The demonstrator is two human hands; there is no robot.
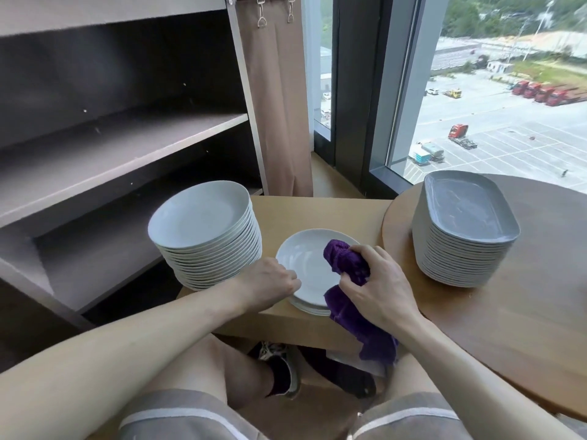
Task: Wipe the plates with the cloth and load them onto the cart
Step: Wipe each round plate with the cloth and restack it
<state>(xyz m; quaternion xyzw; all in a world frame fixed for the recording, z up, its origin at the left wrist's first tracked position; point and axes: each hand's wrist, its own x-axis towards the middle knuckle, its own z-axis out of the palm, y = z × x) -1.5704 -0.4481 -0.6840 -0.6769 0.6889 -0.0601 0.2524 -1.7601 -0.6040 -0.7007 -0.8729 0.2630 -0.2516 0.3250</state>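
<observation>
A short stack of round white plates [303, 262] lies on a small wooden stand [305, 214] in front of me. My left hand [270, 284] grips the near left rim of the top plate. My right hand [374, 281] holds a bunched purple cloth [346, 262] against the plate's right side; the cloth's tail hangs down past the stand's edge. A tall stack of round white plates [203, 236] stands at the left of the stand. The cart's grey shelves [120, 154] stand at the left with nothing on them.
A tall stack of grey oblong dishes [467, 230] sits on the round wooden table [524, 296] at the right. A beige curtain [279, 106] and a floor-length window are behind. My knees and shoes are below the stand.
</observation>
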